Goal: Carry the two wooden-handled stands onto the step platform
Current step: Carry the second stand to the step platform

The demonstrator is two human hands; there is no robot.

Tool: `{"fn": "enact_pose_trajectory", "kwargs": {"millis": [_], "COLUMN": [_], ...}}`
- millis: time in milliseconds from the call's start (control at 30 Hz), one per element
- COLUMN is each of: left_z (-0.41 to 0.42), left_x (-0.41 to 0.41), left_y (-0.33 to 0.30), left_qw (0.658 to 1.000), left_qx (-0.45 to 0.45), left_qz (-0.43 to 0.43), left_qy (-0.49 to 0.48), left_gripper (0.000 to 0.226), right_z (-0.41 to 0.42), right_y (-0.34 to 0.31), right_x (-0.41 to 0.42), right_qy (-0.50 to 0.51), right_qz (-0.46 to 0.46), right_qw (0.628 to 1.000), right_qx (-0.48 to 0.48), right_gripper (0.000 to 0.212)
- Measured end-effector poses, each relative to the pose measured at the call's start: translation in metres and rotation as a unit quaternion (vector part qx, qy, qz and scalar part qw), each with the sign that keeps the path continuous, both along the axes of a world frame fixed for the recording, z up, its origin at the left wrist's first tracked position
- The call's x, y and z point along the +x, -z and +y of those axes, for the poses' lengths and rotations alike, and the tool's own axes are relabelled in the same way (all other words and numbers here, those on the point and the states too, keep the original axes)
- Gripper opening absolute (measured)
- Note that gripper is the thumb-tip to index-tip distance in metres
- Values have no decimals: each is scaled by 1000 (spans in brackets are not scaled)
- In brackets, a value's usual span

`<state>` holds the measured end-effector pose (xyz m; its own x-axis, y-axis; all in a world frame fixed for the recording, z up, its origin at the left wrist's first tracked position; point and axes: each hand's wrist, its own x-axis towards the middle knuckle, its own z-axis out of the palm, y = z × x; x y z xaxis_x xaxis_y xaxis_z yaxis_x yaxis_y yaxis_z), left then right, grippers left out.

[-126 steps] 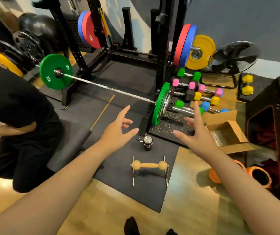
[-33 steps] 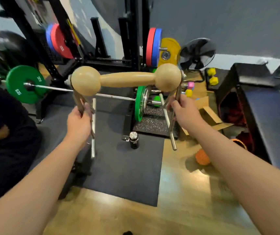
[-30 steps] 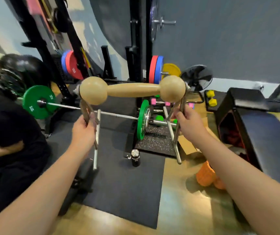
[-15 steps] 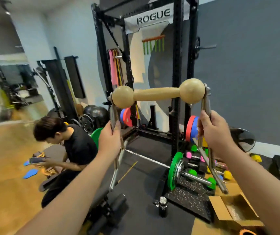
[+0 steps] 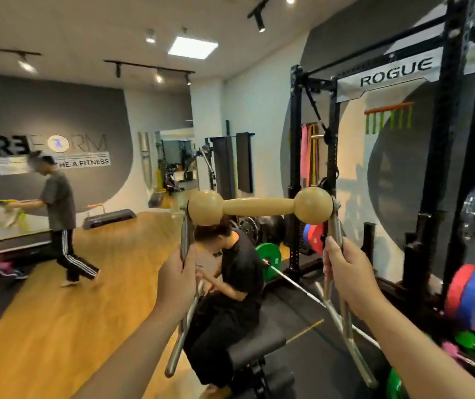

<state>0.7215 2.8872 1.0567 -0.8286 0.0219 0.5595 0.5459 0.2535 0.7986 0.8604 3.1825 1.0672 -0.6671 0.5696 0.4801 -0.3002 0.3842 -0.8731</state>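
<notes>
Stand [image 5: 260, 207] raised, off floor, both hands clamped on metal legs: left hand [image 5: 176, 279], right hand [image 5: 348, 280]. View swung left since earlier; step platform [image 5: 109, 218] now visible far left, well apart.

Wooden floor [image 5: 58, 326]; grey wall [image 5: 58, 110] (lettered "REFORM"); black rack [image 5: 446, 168] at right; ceiling panel light [image 5: 193, 47] lit.
</notes>
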Motion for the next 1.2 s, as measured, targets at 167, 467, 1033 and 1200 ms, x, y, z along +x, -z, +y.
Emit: {"fn": "enact_pose_trajectory", "kwargs": {"millis": [167, 467, 1033, 1200], "left_z": [-117, -319, -553, -564], "left_x": [-11, -32, -189, -280], "left_y": [-1, -18, -45, -33], "left_qw": [995, 978, 952, 948], "left_qx": [17, 6, 38, 30], "left_qz": [-3, 15, 33, 7], "left_qy": [-98, -207, -301, -318], "left_gripper": [34, 33, 16, 23], "right_z": [-95, -294, -543, -554], "right_y": [-4, -22, -37, -34], "right_x": [-68, -160, -388, -487], "right_qy": [-81, -192, -250, -270], "right_qz": [-20, -22, -18, -31], "right_qw": [996, 981, 968, 962], "right_qx": [23, 21, 32, 41], "right_gripper": [40, 37, 42, 41]}}
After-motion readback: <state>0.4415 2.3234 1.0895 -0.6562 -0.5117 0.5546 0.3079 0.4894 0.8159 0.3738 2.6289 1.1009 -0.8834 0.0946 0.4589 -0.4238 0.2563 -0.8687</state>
